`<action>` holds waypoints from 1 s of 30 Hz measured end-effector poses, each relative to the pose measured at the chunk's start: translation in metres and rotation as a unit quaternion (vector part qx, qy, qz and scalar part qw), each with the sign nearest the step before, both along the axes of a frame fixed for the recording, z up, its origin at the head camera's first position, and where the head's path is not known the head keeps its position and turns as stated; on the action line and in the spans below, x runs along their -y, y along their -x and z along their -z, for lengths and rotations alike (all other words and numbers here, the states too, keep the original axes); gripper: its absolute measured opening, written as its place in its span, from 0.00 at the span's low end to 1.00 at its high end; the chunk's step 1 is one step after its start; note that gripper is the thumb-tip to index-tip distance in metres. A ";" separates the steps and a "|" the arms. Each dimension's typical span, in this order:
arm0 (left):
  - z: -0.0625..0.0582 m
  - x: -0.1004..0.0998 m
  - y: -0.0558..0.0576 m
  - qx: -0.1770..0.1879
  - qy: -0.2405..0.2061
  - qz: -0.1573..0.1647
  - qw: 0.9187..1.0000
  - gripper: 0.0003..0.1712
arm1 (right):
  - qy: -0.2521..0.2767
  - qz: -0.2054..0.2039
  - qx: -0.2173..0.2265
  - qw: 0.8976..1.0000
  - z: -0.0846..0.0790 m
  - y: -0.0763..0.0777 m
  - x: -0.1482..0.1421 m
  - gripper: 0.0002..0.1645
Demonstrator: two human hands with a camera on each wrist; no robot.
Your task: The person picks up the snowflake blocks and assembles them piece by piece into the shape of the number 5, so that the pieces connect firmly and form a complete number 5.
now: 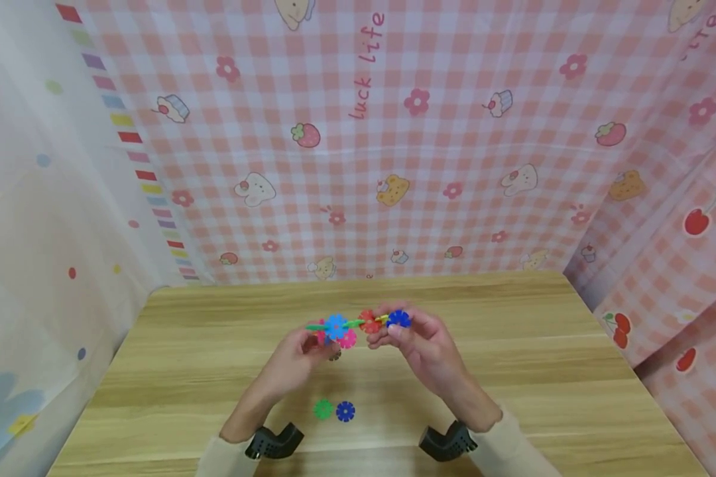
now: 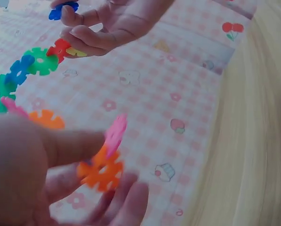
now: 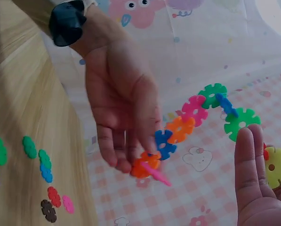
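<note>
Flower-disc chain [image 1: 355, 324], and up it was held, raised off the table [image 1: 173, 371] and stretched just below the centre of the head view! An orange disc [image 2: 109, 176] near one end was pinched by the left hand [image 1: 295, 361], with a pink disc [image 2: 116, 134] slotted onto it; at the far end a dark blue disc [image 1: 398, 319] was gripped between thumb and finger of the right hand [image 1: 429, 348], close by a yellow disc [image 3: 279, 175]. Whether those two were joined could not be told. Danger here: a disc pressed in at a slant might be popped from its slot, and the unsupported middle could be twisted apart if the ends were pulled unevenly. Now the count! Eleven discs were seen up in the two hands: three blue, two green, two orange, two pink, one red, one yellow. Eight loose discs [image 3: 54, 197] were counted at lower left of the right wrist view: three green, two blue, one red, one pink, one brown.
</note>
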State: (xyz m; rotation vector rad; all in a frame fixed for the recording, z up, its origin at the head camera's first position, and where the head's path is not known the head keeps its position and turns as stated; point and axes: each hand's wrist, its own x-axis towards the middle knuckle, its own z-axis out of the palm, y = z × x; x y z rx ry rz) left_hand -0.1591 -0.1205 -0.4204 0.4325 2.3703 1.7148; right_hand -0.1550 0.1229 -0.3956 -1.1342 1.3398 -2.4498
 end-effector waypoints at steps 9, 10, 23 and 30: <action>0.008 0.006 0.008 0.059 -0.042 -0.038 0.997 0.30 | -0.111 0.064 -0.065 0.990 0.025 -0.010 0.000 0.08; 0.009 0.008 0.010 0.067 -0.057 -0.031 0.996 0.30 | -0.113 0.061 -0.070 0.989 0.028 -0.010 0.000 0.07; 0.008 0.010 0.021 0.162 -0.307 -0.001 0.938 0.23 | -0.237 0.117 -0.138 0.954 0.053 -0.009 -0.008 0.09; 0.003 -0.001 0.017 0.166 -0.275 -0.068 0.944 0.25 | -0.318 0.165 -0.180 0.916 0.062 -0.011 -0.006 0.09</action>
